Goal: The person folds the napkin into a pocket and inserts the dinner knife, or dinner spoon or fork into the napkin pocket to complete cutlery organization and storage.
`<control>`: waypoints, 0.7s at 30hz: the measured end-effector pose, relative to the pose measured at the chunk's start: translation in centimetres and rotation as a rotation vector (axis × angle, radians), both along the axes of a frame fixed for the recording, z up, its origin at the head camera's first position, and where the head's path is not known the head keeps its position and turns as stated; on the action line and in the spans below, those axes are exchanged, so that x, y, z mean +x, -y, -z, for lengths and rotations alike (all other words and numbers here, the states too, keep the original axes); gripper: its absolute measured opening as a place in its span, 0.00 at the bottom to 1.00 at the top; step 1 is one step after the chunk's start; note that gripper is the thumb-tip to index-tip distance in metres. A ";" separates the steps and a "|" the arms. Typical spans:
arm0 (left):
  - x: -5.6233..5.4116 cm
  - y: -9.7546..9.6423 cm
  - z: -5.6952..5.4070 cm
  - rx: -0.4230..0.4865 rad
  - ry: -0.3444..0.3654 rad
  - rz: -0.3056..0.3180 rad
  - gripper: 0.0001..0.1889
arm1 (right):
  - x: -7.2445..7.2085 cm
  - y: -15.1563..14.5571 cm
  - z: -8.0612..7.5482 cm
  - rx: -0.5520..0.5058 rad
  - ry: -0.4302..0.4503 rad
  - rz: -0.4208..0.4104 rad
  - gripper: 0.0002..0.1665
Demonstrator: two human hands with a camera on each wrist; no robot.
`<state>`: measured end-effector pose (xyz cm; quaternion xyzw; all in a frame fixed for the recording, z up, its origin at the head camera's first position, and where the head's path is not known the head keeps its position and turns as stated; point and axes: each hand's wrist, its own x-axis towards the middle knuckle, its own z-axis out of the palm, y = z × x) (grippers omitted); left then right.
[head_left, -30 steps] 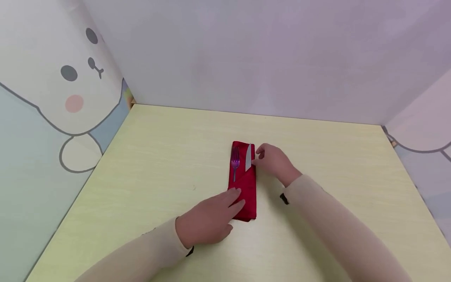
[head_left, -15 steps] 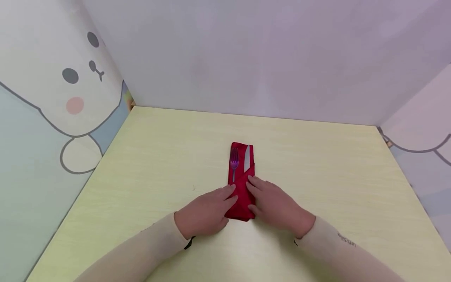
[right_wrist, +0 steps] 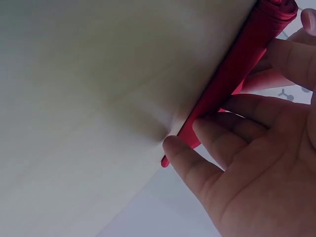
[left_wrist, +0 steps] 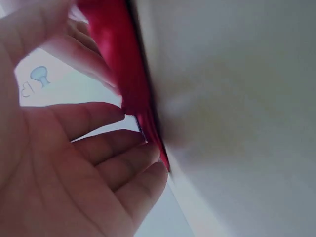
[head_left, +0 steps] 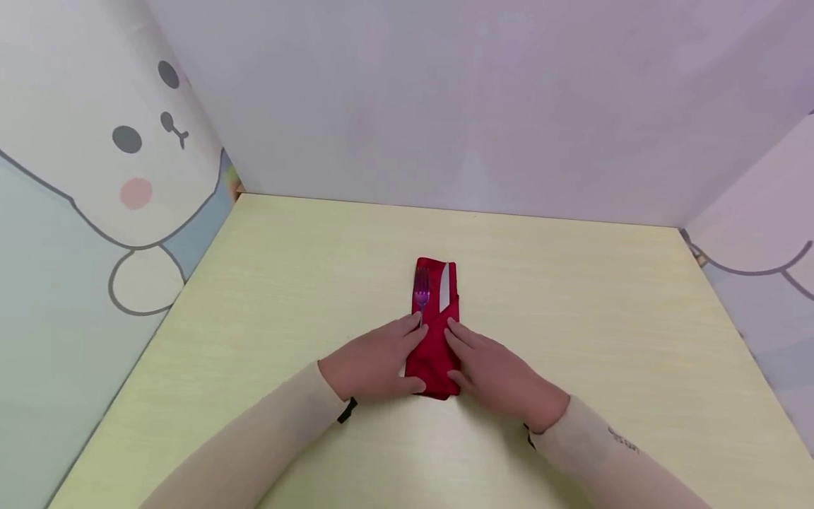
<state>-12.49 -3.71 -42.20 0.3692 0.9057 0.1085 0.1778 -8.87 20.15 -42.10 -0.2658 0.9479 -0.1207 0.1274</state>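
A folded red napkin (head_left: 437, 360) lies lengthwise in the middle of the table. From its slanted pocket stick out a purple-tinted fork (head_left: 422, 288) on the left and a pale knife blade (head_left: 444, 286) on the right; their lower ends are hidden by cloth and fingers. My left hand (head_left: 375, 359) rests along the napkin's left side, fingertips by the fork's handle. On the opposite side my right hand (head_left: 502, 371) lies with extended fingers on the cloth. Both wrist views show fingertips touching the side edges of the flat red roll, without curling round it.
The pale yellow table (head_left: 305, 276) meets a plain whitish wall (head_left: 445, 106) at the back. Side panels with cartoon animals (head_left: 146, 148) flank it left and right.
My right hand has come down from beside the knife tip to the lower right of the napkin. Lately the left hand has slid slightly up along its left edge.
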 end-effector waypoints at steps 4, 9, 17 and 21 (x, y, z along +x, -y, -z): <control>-0.7 -0.2 0.1 -0.003 0.038 -0.024 0.50 | 0.1 0.2 -0.4 0.007 0.006 -0.004 0.42; -1.0 -0.2 0.0 -0.009 0.035 -0.016 0.52 | 0.1 0.3 -0.6 0.019 -0.005 -0.008 0.42; -1.0 -0.3 -0.4 -0.007 0.042 -0.009 0.52 | 0.0 0.2 -0.4 0.026 -0.016 -0.008 0.43; -0.9 0.0 -0.6 -0.006 0.044 -0.017 0.52 | 0.1 0.1 -0.3 0.034 -0.017 -0.003 0.43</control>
